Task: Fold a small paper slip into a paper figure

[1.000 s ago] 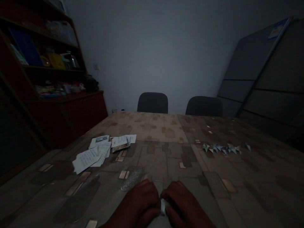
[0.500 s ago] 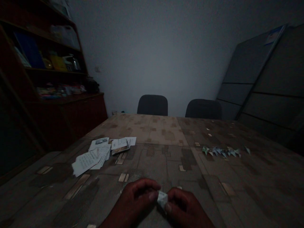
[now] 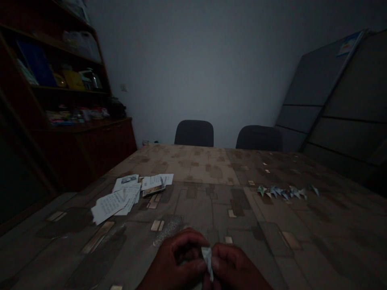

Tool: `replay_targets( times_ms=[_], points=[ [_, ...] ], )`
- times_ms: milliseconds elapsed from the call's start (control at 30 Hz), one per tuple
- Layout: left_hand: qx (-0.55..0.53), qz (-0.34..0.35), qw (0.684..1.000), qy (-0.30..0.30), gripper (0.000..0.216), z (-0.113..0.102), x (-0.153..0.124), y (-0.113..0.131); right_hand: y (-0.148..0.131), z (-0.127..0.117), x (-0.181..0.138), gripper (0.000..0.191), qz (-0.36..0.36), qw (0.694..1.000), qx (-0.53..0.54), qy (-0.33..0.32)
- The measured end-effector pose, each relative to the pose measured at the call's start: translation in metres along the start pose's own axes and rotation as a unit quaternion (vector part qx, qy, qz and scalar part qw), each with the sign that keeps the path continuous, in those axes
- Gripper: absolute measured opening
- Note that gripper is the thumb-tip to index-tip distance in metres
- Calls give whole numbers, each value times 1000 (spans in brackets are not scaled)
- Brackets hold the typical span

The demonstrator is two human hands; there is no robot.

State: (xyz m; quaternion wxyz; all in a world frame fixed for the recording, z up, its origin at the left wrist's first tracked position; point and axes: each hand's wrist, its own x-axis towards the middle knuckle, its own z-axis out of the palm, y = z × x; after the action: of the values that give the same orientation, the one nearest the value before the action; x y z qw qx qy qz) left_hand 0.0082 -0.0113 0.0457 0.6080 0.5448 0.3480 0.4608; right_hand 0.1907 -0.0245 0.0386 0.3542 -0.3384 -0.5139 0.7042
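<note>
A small piece of folded pale paper (image 3: 207, 257) is pinched between my two hands, close to the near edge of the view. My left hand (image 3: 179, 257) grips its left side, with the thumb below and the curled index finger above. From the right, my right hand (image 3: 231, 264) holds the other side between thumb and bent fingers. The paper looks narrow and creased; the fingers cover part of it. Farther off on the right of the table lies a row of several small folded paper shapes (image 3: 284, 193) with pointed tips.
Loose printed cards (image 3: 111, 205) lie spread on the left of the patterned tablecloth (image 3: 193, 209), beside a small stack of cards (image 3: 154, 189). Two dark chairs (image 3: 194, 133) stand at the far side. A wooden shelf unit (image 3: 105, 137) is on the left, grey panels (image 3: 305, 88) on the right.
The folded paper has turned and now shows a narrower side. Both hands have shifted slightly, and the right fingers have closed in nearer to the left ones.
</note>
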Motion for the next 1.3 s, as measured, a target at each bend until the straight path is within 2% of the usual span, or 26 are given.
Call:
replay_targets(
  times_ms=[100, 167, 267, 400, 567, 667, 733, 900, 1033, 1133, 1300],
  points=[
    [-1, -30, 999, 16, 35, 5, -4, 5, 1, 1, 0, 60, 8, 1000, 17, -9],
    [38, -31, 998, 31, 26, 7, -6, 10, 0, 2, 0, 61, 18, 1000, 16, -7],
    [120, 11, 991, 63, 18, 9, -9, 19, -1, 4, 0, 61, 21, 1000, 17, 13],
    [183, 64, 975, 109, 25, 11, -11, 23, 2, 5, -1, 66, -15, 998, 6, 54],
    [223, 115, 957, 143, 30, 13, -11, 23, 0, 6, -8, 54, -53, 985, -132, 98],
    [218, 115, 957, 151, 29, 15, -11, 24, -5, 9, -12, 40, -95, 962, -218, 137],
    [214, 103, 958, 162, 30, 15, -11, 23, -8, 10, -13, 33, -107, 956, -235, 143],
    [222, 41, 959, 174, 33, 13, -13, 15, -8, 11, -11, 21, -121, 954, -241, 133],
    [223, 21, 959, 174, 29, 12, -14, 13, -3, 10, -9, 20, -126, 960, -209, 136],
    [185, 16, 968, 170, 27, 13, -12, 15, 0, 10, -8, 24, -114, 970, -172, 131],
    [176, 46, 970, 160, 4, 14, -7, 21, -3, 13, -8, 31, -94, 981, -114, 126]
  ],
)
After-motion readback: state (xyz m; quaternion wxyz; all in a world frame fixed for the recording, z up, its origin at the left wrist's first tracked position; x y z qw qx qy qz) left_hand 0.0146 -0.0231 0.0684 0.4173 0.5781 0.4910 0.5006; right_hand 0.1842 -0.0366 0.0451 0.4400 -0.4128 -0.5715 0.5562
